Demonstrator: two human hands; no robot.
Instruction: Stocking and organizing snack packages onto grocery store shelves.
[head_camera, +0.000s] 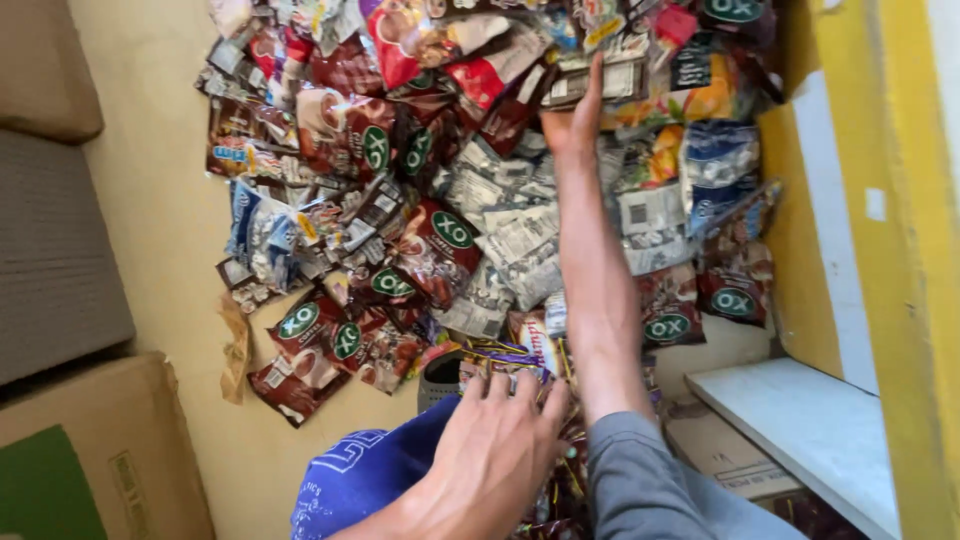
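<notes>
A big heap of wrappers (480, 200) covers the pale floor (170, 230), and everything else sits around that heap. Most pieces are crinkled foil sachets in dark red and brown with round green badges; among them lie silvery-white torn ones and a few orange and blue packets near the yellow wall (800, 250) on the heap's far side. They are thin, glossy, creased and flattened, overlapping with no order.

The right hand (575, 120) is stretched out over the middle of the heap, forearm running straight across it, palm edge-on and fingers extended together towards the upper rim of the pile. Its grip looks flat and empty, touching or just above the silvery packets; I cannot tell which.

The left hand (500, 450) stays at the near edge of the heap, fingers spread and pressed down on a bunch of wrappers with purple and gold stripes (510, 355). It is pinning rather than pinching. That bunch lies directly beneath this hand, so the left is much the nearer one to it.

A blue cloth bag (360, 480) sits just beside the left wrist, cardboard boxes (90, 440) well clear of the heap, and a white shelf (810, 420) by the wall.
</notes>
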